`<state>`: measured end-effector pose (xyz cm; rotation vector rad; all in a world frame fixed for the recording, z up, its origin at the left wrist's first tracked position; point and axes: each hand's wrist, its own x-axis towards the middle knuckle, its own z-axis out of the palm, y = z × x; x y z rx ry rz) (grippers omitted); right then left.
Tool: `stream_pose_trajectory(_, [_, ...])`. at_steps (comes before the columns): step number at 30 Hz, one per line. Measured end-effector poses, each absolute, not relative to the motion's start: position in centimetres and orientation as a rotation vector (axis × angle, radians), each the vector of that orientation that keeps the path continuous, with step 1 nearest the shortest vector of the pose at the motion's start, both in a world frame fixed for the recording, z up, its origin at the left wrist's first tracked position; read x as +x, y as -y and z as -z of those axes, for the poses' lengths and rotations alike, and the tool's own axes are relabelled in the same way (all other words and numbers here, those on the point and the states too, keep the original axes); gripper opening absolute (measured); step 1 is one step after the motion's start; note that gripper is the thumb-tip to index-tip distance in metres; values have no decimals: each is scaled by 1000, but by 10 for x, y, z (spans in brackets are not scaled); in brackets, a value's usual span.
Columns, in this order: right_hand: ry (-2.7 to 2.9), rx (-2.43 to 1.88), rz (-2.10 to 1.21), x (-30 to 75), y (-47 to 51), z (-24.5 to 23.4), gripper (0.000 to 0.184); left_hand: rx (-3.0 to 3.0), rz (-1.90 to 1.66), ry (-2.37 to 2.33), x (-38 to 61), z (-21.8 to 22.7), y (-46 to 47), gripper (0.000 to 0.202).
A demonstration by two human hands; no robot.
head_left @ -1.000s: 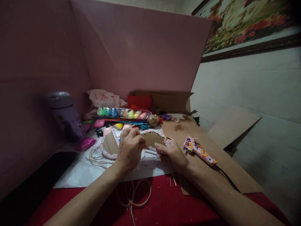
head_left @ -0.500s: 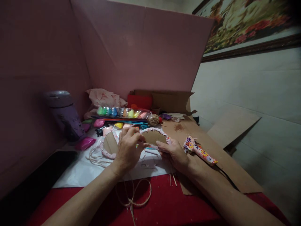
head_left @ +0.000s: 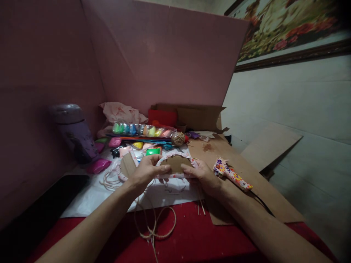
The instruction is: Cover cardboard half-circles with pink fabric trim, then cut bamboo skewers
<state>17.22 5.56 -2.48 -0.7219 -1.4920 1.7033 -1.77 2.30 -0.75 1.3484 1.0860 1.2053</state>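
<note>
Between my hands is a half-round cardboard piece (head_left: 175, 164), its edge wrapped in pale printed fabric. My left hand (head_left: 146, 170) grips its left end, thumb on the cardboard face and fingers behind. At the right end my right hand (head_left: 204, 174) pinches it the same way. A second fabric-edged cardboard piece (head_left: 128, 166) lies to the left, partly covered by my left hand. Loops of twine (head_left: 156, 228) trail over the red cloth below my hands. Right of my right hand lies a flower-patterned glue gun (head_left: 231, 174) with a black cord.
Bagged coloured clay (head_left: 142, 129) and a ball of twine (head_left: 178, 138) sit behind my hands. A purple tumbler (head_left: 74, 135) stands at left, near a black flat object (head_left: 46, 204). Brown cardboard (head_left: 260, 197) covers the right side of the red tablecloth (head_left: 109, 233).
My left hand has moved from working at the piece's lower edge to gripping its left end. A green clay packet behind it is now uncovered.
</note>
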Motion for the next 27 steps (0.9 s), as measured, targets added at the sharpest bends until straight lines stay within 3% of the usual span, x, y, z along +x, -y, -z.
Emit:
stream_pose_trajectory(4, [1323, -615, -1735, 170, -58, 26, 43, 1105, -1344, -994, -10, 11, -22, 36])
stream_pose_trajectory(14, [1360, -670, -1600, 159, -55, 40, 31, 1085, -1307, -847, 11, 16, -12, 37])
stream_pose_trajectory(23, [1280, -870, -1494, 156, -52, 39, 53, 1039, -1223, -785, 18, 21, -12, 32])
stream_pose_trajectory(27, [1193, -810, -1555, 157, -51, 37, 49, 1017, -1269, -801, 18, 19, -12, 31])
